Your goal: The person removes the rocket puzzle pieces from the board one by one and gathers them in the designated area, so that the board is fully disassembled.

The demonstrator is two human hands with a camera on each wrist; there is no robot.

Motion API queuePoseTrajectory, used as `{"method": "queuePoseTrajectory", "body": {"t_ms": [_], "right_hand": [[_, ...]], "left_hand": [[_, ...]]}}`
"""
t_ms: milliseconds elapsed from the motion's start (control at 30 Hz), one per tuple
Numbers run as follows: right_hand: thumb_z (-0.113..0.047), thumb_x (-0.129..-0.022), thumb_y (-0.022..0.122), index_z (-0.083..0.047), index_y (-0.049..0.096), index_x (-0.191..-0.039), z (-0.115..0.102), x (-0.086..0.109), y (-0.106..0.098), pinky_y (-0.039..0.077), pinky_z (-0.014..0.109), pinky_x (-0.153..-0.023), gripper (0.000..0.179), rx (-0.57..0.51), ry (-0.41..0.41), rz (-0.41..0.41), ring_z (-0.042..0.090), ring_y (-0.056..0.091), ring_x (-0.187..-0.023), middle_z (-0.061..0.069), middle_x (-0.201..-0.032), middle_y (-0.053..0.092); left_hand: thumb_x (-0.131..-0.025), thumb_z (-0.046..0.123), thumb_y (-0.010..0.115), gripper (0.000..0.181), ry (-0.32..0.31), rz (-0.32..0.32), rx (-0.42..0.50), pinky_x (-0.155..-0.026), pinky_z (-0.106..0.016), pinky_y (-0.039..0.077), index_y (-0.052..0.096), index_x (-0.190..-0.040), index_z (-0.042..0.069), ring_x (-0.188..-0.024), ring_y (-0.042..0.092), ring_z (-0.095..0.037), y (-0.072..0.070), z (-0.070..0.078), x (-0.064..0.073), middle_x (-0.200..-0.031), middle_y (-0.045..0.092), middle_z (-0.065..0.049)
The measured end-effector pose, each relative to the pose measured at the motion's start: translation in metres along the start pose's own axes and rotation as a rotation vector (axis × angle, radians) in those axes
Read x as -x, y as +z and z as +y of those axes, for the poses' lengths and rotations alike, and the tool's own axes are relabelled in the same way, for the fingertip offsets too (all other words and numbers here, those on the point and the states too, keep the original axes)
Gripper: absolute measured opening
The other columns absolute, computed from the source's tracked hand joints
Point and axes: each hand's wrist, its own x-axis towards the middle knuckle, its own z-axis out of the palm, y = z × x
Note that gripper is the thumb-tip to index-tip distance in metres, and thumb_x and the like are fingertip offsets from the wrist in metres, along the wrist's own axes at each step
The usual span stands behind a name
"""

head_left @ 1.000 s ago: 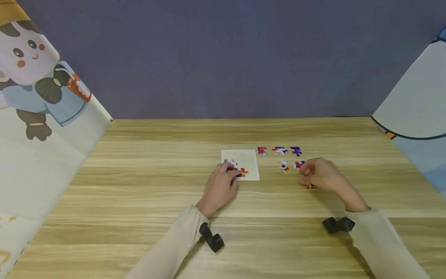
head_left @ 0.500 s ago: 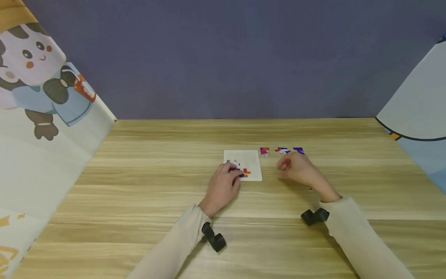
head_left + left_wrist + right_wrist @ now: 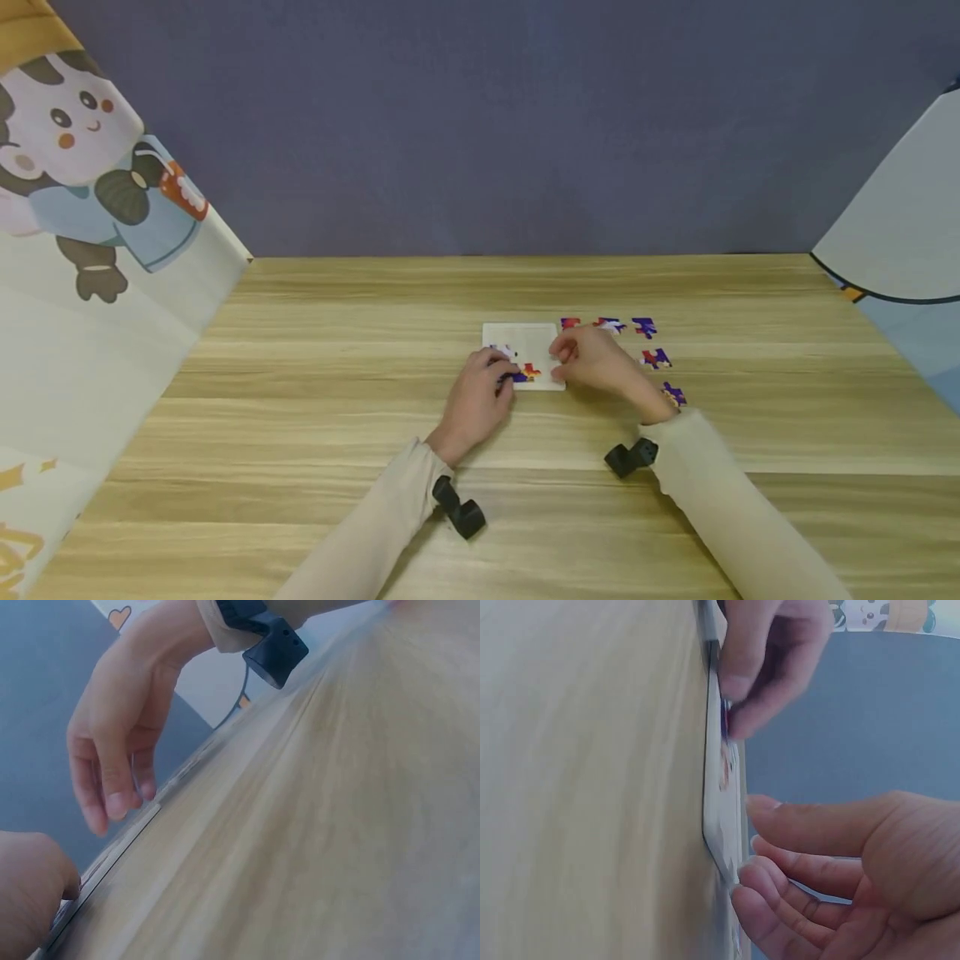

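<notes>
On the table lies a pale square puzzle board (image 3: pixel 525 333) with joined jigsaw pieces (image 3: pixel 528 372) at its lower left, printed purple, red and white. My left hand (image 3: pixel 474 404) rests on these pieces, fingers bent; in the right wrist view its fingertips touch the board's printed side. Over the board's right edge hovers my right hand (image 3: pixel 596 360), thumb and fingers apart in the right wrist view (image 3: pixel 832 870). I see no piece between them. The right hand hides part of the table beneath it, including where a white bird-face piece lay.
Loose jigsaw pieces lie right of the board: a back row with a purple piece (image 3: pixel 643 327), another red-purple piece (image 3: pixel 656 358), and one near the right wrist (image 3: pixel 673 394). A dark blue wall (image 3: pixel 525 133) rises behind the wooden table (image 3: pixel 337 375).
My right hand has moved left from the loose pieces to the board's right edge, uncovering pieces at the right. The left hand stays on the joined pieces.
</notes>
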Motion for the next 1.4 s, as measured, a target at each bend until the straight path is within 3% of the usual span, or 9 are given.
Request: {"method": "queuePoseTrajectory", "body": {"t_ms": [167, 467, 700, 933, 1067, 1400], "right_hand": [[-0.004, -0.077, 0.074, 0.004, 0.065, -0.100, -0.004, -0.007, 0.008, 0.048, 0.028, -0.072, 0.025, -0.011, -0.004, -0.044, 0.020, 0.057, -0.081, 0.013, -0.089, 0.063], [-0.004, -0.077, 0.074, 0.004, 0.066, -0.102, -0.013, -0.014, 0.017, 0.050, 0.030, -0.075, 0.027, 0.002, -0.036, -0.079, 0.020, 0.059, -0.083, 0.013, -0.091, 0.065], [-0.004, -0.076, 0.074, 0.003, 0.066, -0.102, -0.015, -0.017, 0.019, 0.050, 0.030, -0.076, 0.027, 0.010, -0.015, -0.087, 0.019, 0.058, -0.083, 0.012, -0.090, 0.064], [-0.004, -0.077, 0.074, 0.001, 0.067, -0.098, -0.015, -0.018, 0.020, 0.049, 0.028, -0.073, 0.022, 0.007, -0.021, -0.089, 0.018, 0.057, -0.081, 0.010, -0.087, 0.064], [-0.003, -0.077, 0.074, 0.001, 0.068, -0.096, -0.016, -0.019, 0.022, 0.049, 0.026, -0.072, 0.021, 0.001, -0.033, -0.089, 0.017, 0.057, -0.079, 0.010, -0.086, 0.064], [-0.001, -0.075, 0.074, 0.002, 0.065, -0.094, -0.013, -0.018, 0.024, 0.049, 0.026, -0.072, 0.022, 0.013, -0.056, -0.065, 0.017, 0.056, -0.077, 0.011, -0.086, 0.063]], "left_hand": [[-0.084, 0.004, 0.064, 0.014, 0.016, 0.043, 0.037, -0.095, -0.036, 0.049, 0.072, -0.095, 0.005, -0.104, 0.058, -0.025, 0.003, -0.002, -0.001, -0.107, 0.063, -0.009], [-0.083, 0.003, 0.064, 0.024, 0.024, 0.079, 0.059, -0.094, -0.038, 0.049, 0.070, -0.106, 0.002, -0.108, 0.057, -0.029, 0.003, -0.002, -0.001, -0.118, 0.061, -0.013], [-0.086, 0.010, 0.061, 0.027, 0.002, 0.048, 0.018, -0.098, -0.039, 0.047, 0.069, -0.110, 0.002, -0.112, 0.056, -0.031, -0.002, -0.011, -0.004, -0.121, 0.062, -0.015], [-0.086, 0.016, 0.062, 0.030, 0.033, 0.004, -0.029, -0.098, -0.041, 0.046, 0.069, -0.112, 0.003, -0.113, 0.056, -0.031, -0.008, -0.021, -0.005, -0.124, 0.062, -0.015], [-0.087, 0.018, 0.061, 0.030, 0.040, 0.005, -0.088, -0.096, -0.043, 0.048, 0.070, -0.113, 0.004, -0.112, 0.057, -0.031, -0.008, -0.020, -0.004, -0.124, 0.062, -0.016], [-0.089, 0.019, 0.059, 0.030, 0.004, -0.018, -0.119, -0.098, -0.044, 0.047, 0.069, -0.114, 0.005, -0.114, 0.057, -0.031, -0.006, -0.016, -0.004, -0.126, 0.061, -0.015]]}}
